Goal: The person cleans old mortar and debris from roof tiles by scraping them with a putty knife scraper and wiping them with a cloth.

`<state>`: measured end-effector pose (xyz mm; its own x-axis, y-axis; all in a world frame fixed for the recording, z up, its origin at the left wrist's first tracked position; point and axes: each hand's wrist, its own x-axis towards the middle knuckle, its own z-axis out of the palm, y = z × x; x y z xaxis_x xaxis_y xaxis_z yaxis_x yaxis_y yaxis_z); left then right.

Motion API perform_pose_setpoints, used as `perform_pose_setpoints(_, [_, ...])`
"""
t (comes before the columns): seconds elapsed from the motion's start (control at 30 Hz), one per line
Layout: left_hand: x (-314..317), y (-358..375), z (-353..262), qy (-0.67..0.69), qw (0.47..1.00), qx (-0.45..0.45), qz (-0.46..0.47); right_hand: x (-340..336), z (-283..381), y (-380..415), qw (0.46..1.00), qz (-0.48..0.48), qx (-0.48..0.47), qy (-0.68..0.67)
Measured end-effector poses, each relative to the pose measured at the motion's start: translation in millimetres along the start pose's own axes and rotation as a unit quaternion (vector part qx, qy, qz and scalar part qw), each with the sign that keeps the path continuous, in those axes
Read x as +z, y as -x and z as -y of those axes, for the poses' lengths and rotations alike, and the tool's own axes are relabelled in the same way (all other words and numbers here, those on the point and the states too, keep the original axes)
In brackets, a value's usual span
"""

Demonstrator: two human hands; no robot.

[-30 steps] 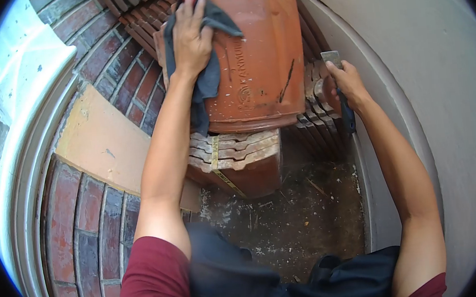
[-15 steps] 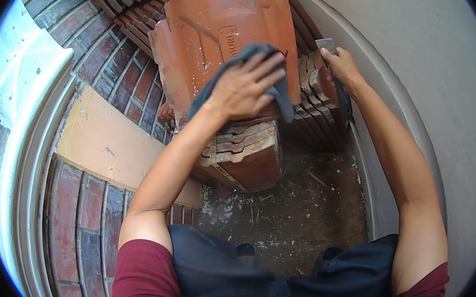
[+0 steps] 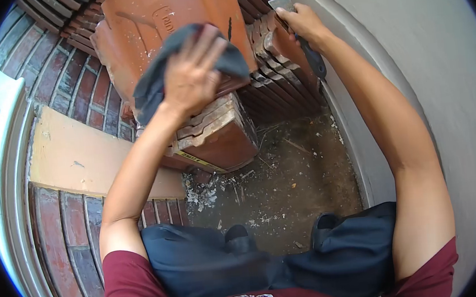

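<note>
My left hand (image 3: 189,76), blurred by motion, holds a dark grey cloth (image 3: 150,80) against the top of an orange clay roof tile (image 3: 126,31). Its fingers stretch over the cloth. The tile has raised lettering, partly covered, and rests tilted on a stack of roof tiles (image 3: 220,144) bound with a yellow strap (image 3: 196,161). Over to the right, my right hand (image 3: 303,23) is closed around a scraper (image 3: 314,62) with a flat metal blade and dark handle. The blade points up and away, beside the wall and above a row of upright tiles (image 3: 282,43).
A curved pale wall (image 3: 375,34) bounds the right side. On the left are brick paving (image 3: 74,219), a flat beige slab (image 3: 74,154) and a white moulded edge (image 3: 10,168). More tiles (image 3: 59,11) stand at the back. Debris lies on the dirty floor (image 3: 286,184) before my knees.
The view has shifted, so the tiles and both hands appear further left and higher. My left hand and the cloth have moved left over the tile. My right hand keeps the scraper.
</note>
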<state>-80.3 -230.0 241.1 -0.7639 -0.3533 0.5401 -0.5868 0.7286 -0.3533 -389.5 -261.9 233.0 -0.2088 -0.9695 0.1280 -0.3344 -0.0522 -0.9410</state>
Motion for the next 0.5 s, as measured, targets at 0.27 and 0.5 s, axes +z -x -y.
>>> perform_pose_setpoints(0.27, [44.8, -29.5, -26.9, 0.127, 0.970, 0.115, 0.170, 7.2, 8.0, 0.7, 1.000, 0.002, -0.009, 0.003])
perform_pose_setpoints(0.5, [-30.4, -31.6, 64.1, -0.088, 0.990, -0.020, -0.112, 6.4, 9.0, 5.9, 0.999, 0.015, -0.048, 0.005])
